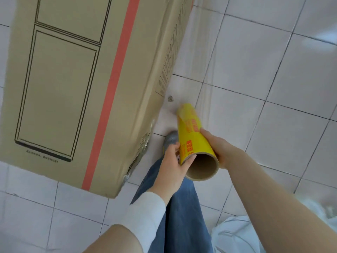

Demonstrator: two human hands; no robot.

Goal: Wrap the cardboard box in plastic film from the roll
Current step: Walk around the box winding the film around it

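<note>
I have the yellow roll of plastic film with red print and a brown cardboard core [196, 141] in both hands, low and right of centre in the frame. My left hand [173, 164] cups its near end from the left, thumb hooked over the core's rim; my right hand [218, 146] is wrapped round the tube from the right. Both are closed on the roll.

The tall tan cardboard box with a black door drawing and an orange-red stripe [82, 79] fills the upper left of the frame, standing on the pale tiled floor [273, 79]. Its near corner shows crinkled, shiny film [145, 141] already clinging to it. A faint clear sheet seems to run from the roll's far end up toward the top centre of the frame, alongside the box's right face.

I judge I'm mid-wrap, paying out film along that side. Next I'd need to keep the sheet taut, let the roll turn in my hands, and carry it round the next corner without letting the film bunch or tear.
</note>
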